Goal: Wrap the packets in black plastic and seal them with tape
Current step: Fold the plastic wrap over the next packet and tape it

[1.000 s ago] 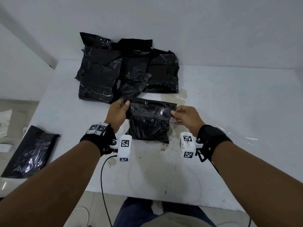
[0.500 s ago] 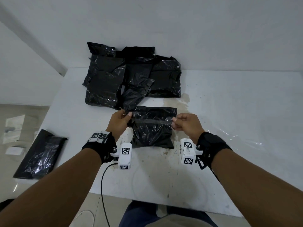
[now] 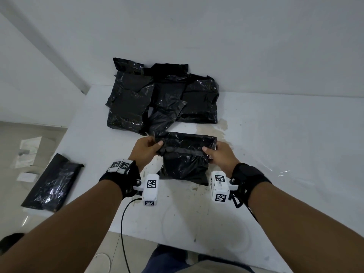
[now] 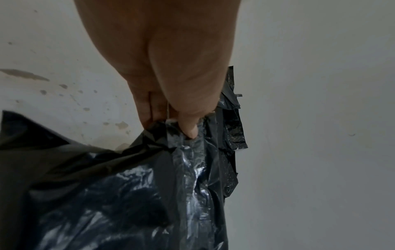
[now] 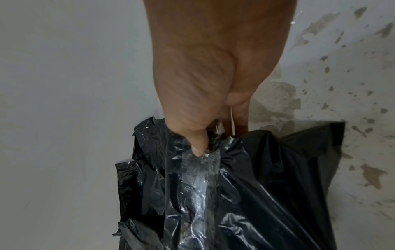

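Note:
A black plastic packet point(image 3: 185, 164) is held between both hands above the white table point(image 3: 285, 134). A strip of clear tape point(image 3: 184, 152) runs across its folded top. My left hand point(image 3: 149, 149) pinches the packet's left end, thumb on the tape point(image 4: 188, 147) and fingers behind the packet point(image 4: 107, 194). My right hand point(image 3: 218, 154) pinches the right end the same way, thumb pressed on the tape point(image 5: 198, 172) over the packet point(image 5: 278, 186). Both thumbs lie on top and the other fingers are hidden behind the plastic.
A pile of wrapped black packets point(image 3: 163, 99) lies at the back of the table against the wall. Another black packet point(image 3: 52, 180) lies on a low surface at the left. Clear film point(image 3: 279, 172) glints at the right. The table shows stains point(image 3: 220, 127).
Both hands have drawn the packet slightly nearer and gripped its ends more tightly; the folded top is bunched at both ends under the thumbs.

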The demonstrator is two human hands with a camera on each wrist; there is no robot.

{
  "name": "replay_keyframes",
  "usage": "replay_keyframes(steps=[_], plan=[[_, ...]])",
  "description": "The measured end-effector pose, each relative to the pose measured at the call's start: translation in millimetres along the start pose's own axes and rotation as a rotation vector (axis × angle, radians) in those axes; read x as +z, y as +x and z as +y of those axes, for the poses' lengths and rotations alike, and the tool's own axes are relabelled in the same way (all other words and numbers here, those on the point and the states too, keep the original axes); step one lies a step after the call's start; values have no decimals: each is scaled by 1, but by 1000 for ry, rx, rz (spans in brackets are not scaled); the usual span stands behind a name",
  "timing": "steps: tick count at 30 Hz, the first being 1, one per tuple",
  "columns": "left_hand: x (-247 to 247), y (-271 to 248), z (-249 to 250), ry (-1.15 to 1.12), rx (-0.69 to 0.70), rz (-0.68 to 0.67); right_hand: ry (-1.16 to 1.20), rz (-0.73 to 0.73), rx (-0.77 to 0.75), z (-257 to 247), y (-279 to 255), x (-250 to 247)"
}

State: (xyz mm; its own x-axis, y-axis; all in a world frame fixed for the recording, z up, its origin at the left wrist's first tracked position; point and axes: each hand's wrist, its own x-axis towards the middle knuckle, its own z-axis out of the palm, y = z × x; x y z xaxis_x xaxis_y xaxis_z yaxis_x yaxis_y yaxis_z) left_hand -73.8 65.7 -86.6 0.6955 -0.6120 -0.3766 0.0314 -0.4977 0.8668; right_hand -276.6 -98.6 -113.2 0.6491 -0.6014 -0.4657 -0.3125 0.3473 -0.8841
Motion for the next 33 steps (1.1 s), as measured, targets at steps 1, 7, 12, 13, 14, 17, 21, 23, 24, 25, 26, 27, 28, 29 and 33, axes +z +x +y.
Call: replay_keyframes(steps=[1, 7, 12, 13, 14, 17, 21, 23, 24, 25, 26, 27, 28, 29, 33], plan=[[1, 0, 0, 2, 2, 5, 3, -3, -1, -1, 0, -1], [11, -3, 8, -2, -9, 37, -38, -78, -19, -4, 2, -5], [14, -9, 13, 172, 8, -33, -47, -29, -21, -7, 1, -11], [14, -10, 13, 189, 9, -26, -41, -36, -16, -8, 0, -11], [14, -11, 14, 192, 9, -16, -32, -49, -10, -8, -1, -11], [17, -12, 17, 143, 3, 12, -13, -71, 9, -8, 0, -13], [22, -11, 18, 131, 5, 18, -21, -47, -2, -8, -1, -16], [22, -12, 20, 153, -5, 19, -34, -50, -5, -7, 0, -16], [22, -12, 21, 161, -5, 20, -42, -51, -5, -7, 1, -16], [22, -11, 21, 164, -5, 20, -50, -52, -5, -6, 1, -17], [22, -11, 20, 159, 0, 14, -52, -54, -4, -6, 1, -16], [22, -11, 21, 149, 6, 4, -42, -57, -6, -6, 1, -15], [21, -11, 21, 145, 16, -4, -28, -58, -7, -8, 0, -12], [20, -10, 20, 145, 25, -7, -16, -57, -8, -9, -1, -9], [8, -6, 20, 91, 42, -5, 7, -27, -25, -19, -1, 7]])
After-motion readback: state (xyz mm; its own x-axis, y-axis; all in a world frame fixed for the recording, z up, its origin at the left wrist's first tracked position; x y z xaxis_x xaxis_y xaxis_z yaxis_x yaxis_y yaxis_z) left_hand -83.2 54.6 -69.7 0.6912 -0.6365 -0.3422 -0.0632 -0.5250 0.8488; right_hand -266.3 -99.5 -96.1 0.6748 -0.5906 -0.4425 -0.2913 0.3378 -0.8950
